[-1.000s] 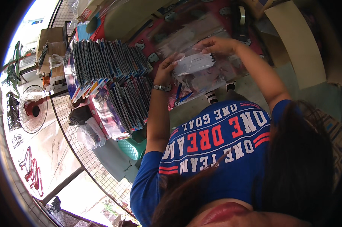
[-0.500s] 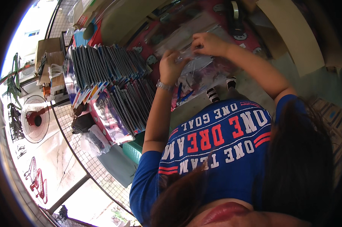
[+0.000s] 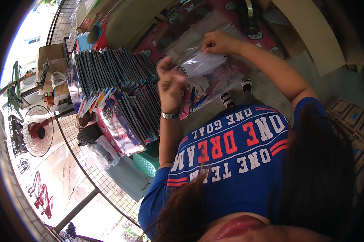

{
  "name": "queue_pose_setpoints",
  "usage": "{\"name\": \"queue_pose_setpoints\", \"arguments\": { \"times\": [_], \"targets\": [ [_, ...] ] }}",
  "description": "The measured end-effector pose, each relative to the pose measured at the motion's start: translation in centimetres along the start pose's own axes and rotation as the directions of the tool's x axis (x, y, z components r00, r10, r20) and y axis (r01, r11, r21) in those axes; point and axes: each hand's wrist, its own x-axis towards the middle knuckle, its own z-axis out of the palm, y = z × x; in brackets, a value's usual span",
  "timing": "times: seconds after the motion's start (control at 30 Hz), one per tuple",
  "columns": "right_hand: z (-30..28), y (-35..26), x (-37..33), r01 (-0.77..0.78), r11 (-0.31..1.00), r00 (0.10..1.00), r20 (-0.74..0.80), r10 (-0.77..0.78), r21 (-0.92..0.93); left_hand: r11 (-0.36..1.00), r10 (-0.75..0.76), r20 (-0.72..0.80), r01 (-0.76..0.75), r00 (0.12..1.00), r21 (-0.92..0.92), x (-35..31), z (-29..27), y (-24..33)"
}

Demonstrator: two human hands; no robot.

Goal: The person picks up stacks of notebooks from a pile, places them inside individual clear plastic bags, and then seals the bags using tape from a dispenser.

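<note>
1. The step looks like bagging: a small white spiral notebook sits inside a clear plastic bag, held up over the red patterned table.
2. The right hand pinches the bag's top edge. The left hand grips its left side.
3. The next move probably needs the bag held steady.
4. Left of the notebook stand rows of dark spiral notebooks, close by but not blocking.

shirt: blue short-sleeved tee, white and red block lettering, red-white stripes | left wrist: silver bracelet | hair: long, dark
</note>
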Motion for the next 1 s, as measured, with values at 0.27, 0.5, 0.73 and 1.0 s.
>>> {"name": "queue_pose_setpoints", "arguments": {
  "times": [0.27,0.5,0.73,1.0],
  "targets": [
    [-0.5,-0.9,0.4,0.025,1.0,0.995,0.1,-0.023,-0.016,0.818,-0.538,0.161,0.558,0.828,-0.141,2.5,0.5,-8.0],
    [-1.1,-1.2,0.4,0.159,0.979,0.976,0.168,-0.137,-0.125,0.644,-0.048,0.124,-0.064,0.991,0.762,4.6,1.3,-5.7],
    [-3.6,-2.6,-2.5,0.363,0.932,0.906,0.245,-0.346,-0.026,0.862,-0.053,0.291,-0.103,0.955,0.496,1.4,-0.2,-3.8],
    [1.4,-2.0,-3.9,0.326,0.865,0.939,0.025,-0.343,-0.382,0.727,0.181,0.113,-0.21,0.977,0.654,0.0,2.5,-6.2]
  ]
}}
